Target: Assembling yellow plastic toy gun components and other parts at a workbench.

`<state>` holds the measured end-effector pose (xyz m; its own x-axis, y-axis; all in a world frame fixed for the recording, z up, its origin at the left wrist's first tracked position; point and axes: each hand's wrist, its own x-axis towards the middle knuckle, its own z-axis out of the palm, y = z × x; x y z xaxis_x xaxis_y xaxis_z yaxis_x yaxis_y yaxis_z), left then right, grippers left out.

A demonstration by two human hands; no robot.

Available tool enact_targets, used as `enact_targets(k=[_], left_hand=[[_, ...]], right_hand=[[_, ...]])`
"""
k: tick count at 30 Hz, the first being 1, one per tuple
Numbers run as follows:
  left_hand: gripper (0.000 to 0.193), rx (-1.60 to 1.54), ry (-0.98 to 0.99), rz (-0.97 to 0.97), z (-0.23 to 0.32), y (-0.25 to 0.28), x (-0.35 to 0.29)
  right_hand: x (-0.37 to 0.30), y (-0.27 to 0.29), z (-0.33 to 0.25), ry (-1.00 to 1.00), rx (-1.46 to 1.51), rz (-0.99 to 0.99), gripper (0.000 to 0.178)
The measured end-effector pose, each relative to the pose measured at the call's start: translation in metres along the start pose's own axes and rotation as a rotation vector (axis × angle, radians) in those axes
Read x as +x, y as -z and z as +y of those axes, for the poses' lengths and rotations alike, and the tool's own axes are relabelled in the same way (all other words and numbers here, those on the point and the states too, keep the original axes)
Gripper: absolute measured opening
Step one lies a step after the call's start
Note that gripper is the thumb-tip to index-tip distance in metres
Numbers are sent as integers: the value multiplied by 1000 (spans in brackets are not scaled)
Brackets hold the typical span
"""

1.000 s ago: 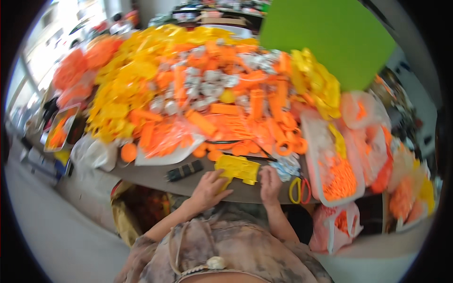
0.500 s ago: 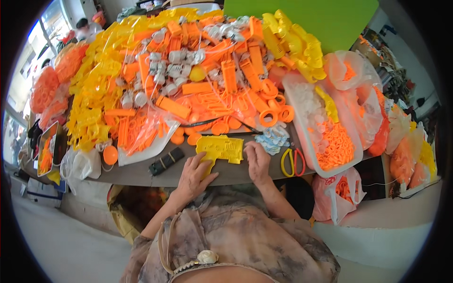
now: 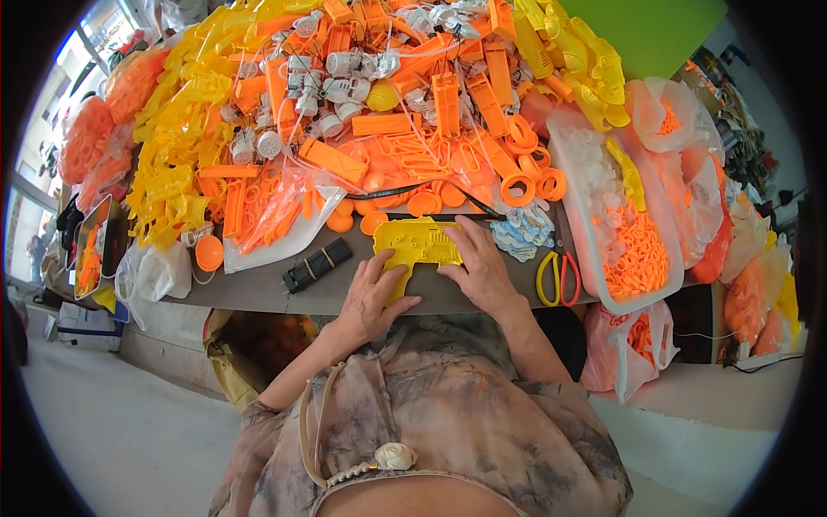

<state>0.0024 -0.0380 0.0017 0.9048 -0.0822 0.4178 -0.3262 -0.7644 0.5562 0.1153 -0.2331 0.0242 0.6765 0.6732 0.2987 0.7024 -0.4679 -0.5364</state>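
Small toy-assembly workshop: grey worktable (image 3: 258,293) heaped with orange and yellow moulded plastic parts (image 3: 405,121), bagged components (image 3: 680,172), white tray of orange pieces (image 3: 594,258), scissors (image 3: 558,277) at edge.

Plastic parts heap (image 3: 388,95) crowding table (image 3: 250,289)

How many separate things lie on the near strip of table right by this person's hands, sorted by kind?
Yellow toy-gun shell, under both hands: 1
Black flat block: 1
Scissors with yellow and red handles: 1
Heap of pale blue small parts: 1
Total: 4
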Motion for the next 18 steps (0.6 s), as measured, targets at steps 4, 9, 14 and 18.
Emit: enact_targets(k=[4, 9, 14, 18], left_hand=[[48, 39, 49, -13, 1, 6, -2], [59, 175, 62, 97, 0, 18, 9], [66, 229, -1, -13, -12, 11, 18], [72, 192, 27, -45, -17, 6, 15]], right_hand=[[6, -2, 2, 49, -8, -26, 60], [10, 10, -2, 33, 19, -14, 55], [28, 35, -8, 79, 76, 134, 40], [71, 64, -1, -119, 274, 230, 20]])
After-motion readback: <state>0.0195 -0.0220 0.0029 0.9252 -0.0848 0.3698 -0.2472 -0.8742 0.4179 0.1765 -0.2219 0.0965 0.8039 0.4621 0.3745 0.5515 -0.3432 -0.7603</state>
